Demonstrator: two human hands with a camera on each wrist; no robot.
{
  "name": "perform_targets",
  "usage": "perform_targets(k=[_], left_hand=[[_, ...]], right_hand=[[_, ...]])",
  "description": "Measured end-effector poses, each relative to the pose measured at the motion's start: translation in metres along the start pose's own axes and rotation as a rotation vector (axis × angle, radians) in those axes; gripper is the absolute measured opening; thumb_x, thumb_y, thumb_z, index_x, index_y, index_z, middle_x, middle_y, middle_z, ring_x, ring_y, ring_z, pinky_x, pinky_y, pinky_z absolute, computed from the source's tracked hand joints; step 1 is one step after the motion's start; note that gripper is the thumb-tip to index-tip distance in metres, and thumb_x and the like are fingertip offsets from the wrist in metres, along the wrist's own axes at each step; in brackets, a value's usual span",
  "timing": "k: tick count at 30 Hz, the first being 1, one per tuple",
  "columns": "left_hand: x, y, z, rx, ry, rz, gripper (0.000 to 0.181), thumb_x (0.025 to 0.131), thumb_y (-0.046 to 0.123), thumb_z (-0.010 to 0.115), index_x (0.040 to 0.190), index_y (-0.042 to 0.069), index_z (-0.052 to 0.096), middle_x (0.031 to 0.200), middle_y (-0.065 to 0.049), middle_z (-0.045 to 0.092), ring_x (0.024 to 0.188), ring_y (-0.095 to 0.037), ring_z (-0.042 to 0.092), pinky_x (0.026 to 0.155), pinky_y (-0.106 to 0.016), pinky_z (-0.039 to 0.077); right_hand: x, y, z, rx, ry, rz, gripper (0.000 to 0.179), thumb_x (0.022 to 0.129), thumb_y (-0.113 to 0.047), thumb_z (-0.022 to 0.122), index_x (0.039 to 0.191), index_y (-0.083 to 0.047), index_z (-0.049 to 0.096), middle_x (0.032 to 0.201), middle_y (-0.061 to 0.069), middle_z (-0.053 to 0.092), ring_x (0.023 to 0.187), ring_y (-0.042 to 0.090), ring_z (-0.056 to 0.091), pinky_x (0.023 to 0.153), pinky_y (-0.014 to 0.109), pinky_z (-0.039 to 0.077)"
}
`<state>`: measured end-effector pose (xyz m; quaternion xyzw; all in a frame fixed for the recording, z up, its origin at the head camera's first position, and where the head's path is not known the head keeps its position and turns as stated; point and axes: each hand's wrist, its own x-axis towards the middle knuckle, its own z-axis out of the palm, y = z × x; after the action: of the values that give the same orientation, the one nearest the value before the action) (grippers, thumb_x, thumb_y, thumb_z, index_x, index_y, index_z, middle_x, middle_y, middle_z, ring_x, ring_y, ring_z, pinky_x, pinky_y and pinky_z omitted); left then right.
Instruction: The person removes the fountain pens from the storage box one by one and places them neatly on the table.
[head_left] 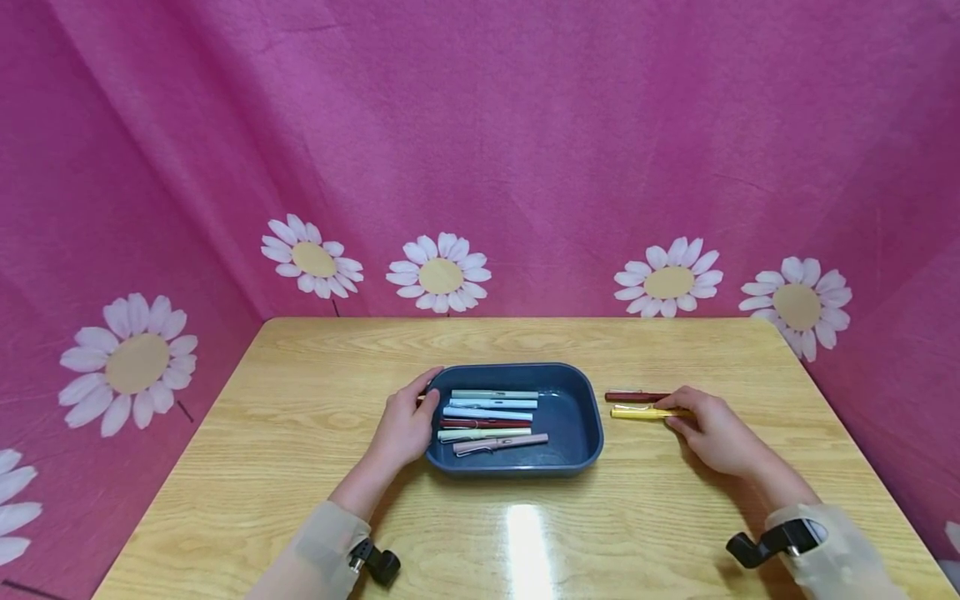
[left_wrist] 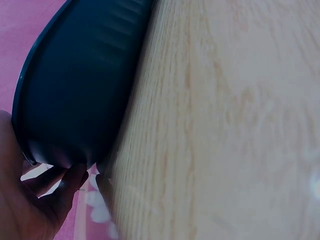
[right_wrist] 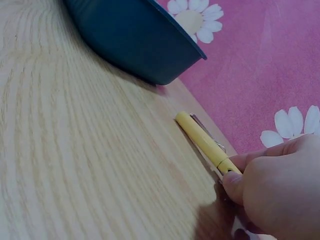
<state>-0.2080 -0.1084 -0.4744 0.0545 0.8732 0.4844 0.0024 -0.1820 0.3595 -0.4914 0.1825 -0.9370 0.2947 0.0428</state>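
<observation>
Pink cloth (head_left: 480,125) with big white flowers (head_left: 440,275) rises behind and at both sides of the wooden table (head_left: 315,367). On this table stands a dark blue box (head_left: 558,458), and six pens (head_left: 487,414) lie inside it, side by side, more to its left half. The left hand (head_left: 402,425) holds the box at its left end, with the thumb over the rim and the other fingers against the outer wall. The right hand (head_left: 712,433) is nearly closed, pinching a yellow pen (head_left: 633,412) near one end, to the right of the box. Whether this pen rests fully on the wood, I cannot tell. Just beyond it lies a dark red pen (head_left: 630,397), with its right end hidden by the fingers.

Between the yellow pen and the six others, the raised wall of the box stands in the way. A narrow strip of wood separates this wall from the yellow pen's tip. Toward the front, the wood is wider and carries a bright reflection (head_left: 530,550). The back edge of the table meets the cloth, and both side edges run slanting outward, well apart from the box.
</observation>
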Motion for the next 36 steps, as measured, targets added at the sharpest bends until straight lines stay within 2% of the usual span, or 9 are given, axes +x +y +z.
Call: perform_targets(k=[7,12,16,23,36], left_hand=[[-0.0008,0.0008,-0.0006,0.002,-0.001,-0.002,0.044,0.114,0.021,0.049,0.157,0.017,0.054,0.151,-0.015,0.058,0.132,-0.034,0.058,0.113,-0.057,0.043],[-0.0001,-0.0004,-0.0004,-0.002,-0.002,0.004,0.044,0.114,0.02,0.049,0.157,0.017,0.053,0.151,-0.015,0.058,0.132,-0.034,0.058,0.113,-0.057,0.043],[0.0005,-0.0006,-0.0003,-0.009,0.0,0.005,0.044,0.113,0.02,0.049,0.157,0.017,0.053,0.15,-0.015,0.058,0.131,-0.034,0.059,0.112,-0.057,0.044],[0.0012,-0.0012,0.0004,0.002,0.022,0.047,0.043,0.112,0.016,0.05,0.154,0.013,0.056,0.141,-0.018,0.065,0.122,-0.032,0.065,0.108,-0.055,0.048],[0.0004,-0.0008,0.0003,-0.003,0.013,0.009,0.043,0.113,0.02,0.05,0.155,0.016,0.056,0.146,-0.015,0.062,0.127,-0.032,0.062,0.111,-0.055,0.046]], right_hand=[[0.0021,0.0013,0.002,-0.029,-0.023,0.017,0.027,0.096,0.008,0.07,0.119,-0.005,0.076,0.108,0.003,0.065,0.098,0.023,0.059,0.087,0.047,0.052],[0.0019,0.0017,0.0038,-0.06,-0.008,0.016,0.025,0.096,0.008,0.07,0.116,-0.005,0.077,0.109,0.005,0.065,0.102,0.028,0.058,0.089,0.052,0.042],[0.0018,0.0011,0.004,-0.075,0.003,0.014,0.025,0.095,0.008,0.07,0.115,-0.004,0.078,0.11,0.006,0.065,0.105,0.031,0.058,0.086,0.05,0.035],[0.002,0.0005,0.0051,-0.101,0.02,-0.007,0.023,0.095,0.008,0.07,0.113,-0.004,0.078,0.111,0.006,0.066,0.106,0.031,0.058,0.081,0.045,0.031],[0.0033,-0.004,0.0041,-0.099,0.014,0.018,0.022,0.095,0.009,0.069,0.113,-0.001,0.079,0.113,0.01,0.066,0.109,0.034,0.058,0.08,0.044,0.03]])
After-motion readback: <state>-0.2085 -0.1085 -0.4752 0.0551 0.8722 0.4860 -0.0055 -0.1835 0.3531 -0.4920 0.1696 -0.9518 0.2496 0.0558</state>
